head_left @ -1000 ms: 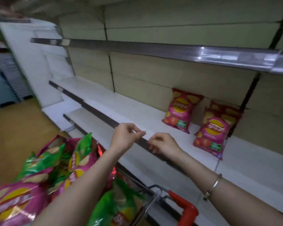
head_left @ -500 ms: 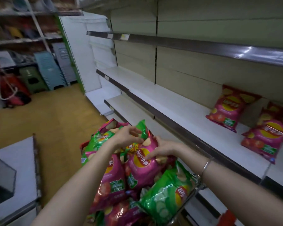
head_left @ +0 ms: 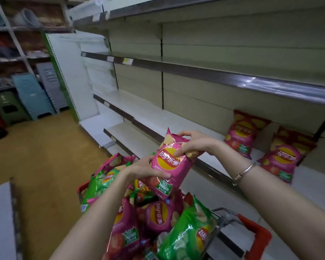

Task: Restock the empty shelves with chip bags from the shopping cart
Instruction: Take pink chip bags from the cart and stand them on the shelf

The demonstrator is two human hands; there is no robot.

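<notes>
Head view. A person is standing at a shelving unit, with a shopping cart (head_left: 254,239) directly below the camera. Both hands are holding one pink chip bag (head_left: 170,166) in the air above the cart's load. The bag is tilting, its top leaning toward the shelves and its logo facing the camera.

The left hand (head_left: 144,170) is gripping the bag's lower left side, with its fingers curling across the front just above the green label. The right hand (head_left: 193,142) is clamping the upper right corner, with fingers curling over the top edge and the thumb pressing on the front. A metal bracelet (head_left: 242,172) is sitting on the right wrist. Whether the bag's bottom edge is touching the heap beneath cannot be told.

The cart is carrying a heap of pink bags (head_left: 159,216) and green bags (head_left: 186,239), and its red handle is showing at lower right.

On the middle shelf (head_left: 154,117), at the right, a shelved pink bag (head_left: 242,134) is leaning upright against the back panel. Beside it a second shelved bag (head_left: 283,162) is leaning likewise, with another partly hidden behind it.

At far left, stacked plastic stools (head_left: 32,96) are standing on the yellow floor (head_left: 45,156).
</notes>
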